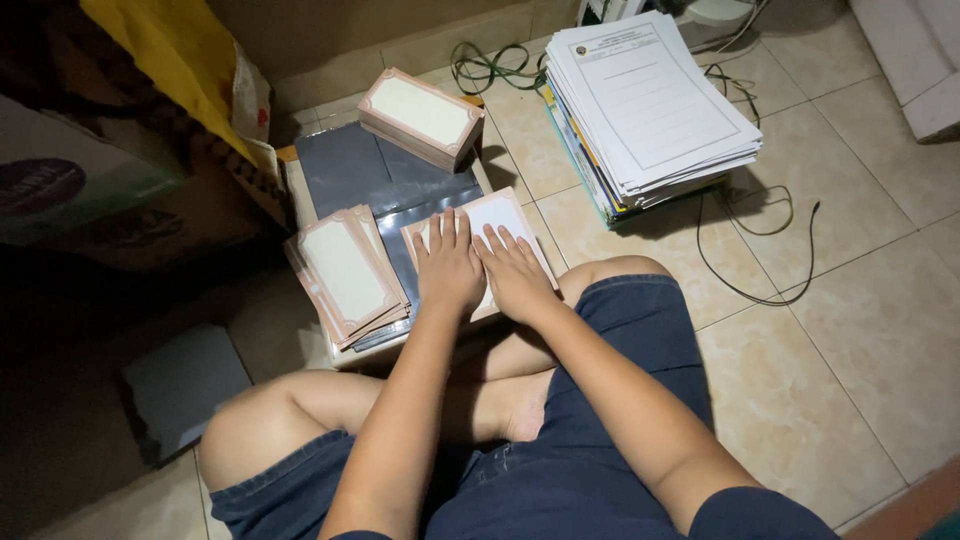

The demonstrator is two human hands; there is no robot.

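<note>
I sit cross-legged on a tiled floor. My left hand [447, 266] and my right hand [514, 274] lie flat, side by side, with fingers spread on a white card with a pink border [500, 212]. The card lies on a dark grey plastic sheet [355, 172]. A fanned pile of the same bordered cards [348, 276] lies just left of my left hand. A thick block of such cards [420, 117] sits at the far end of the sheet.
A tall stack of printed paper sheets [655, 100] stands at the back right, with thin cables [760, 215] trailing over the tiles. A cardboard box [70, 175] and a yellow bag [180, 60] fill the left. A grey flat piece [180, 385] lies by my left knee.
</note>
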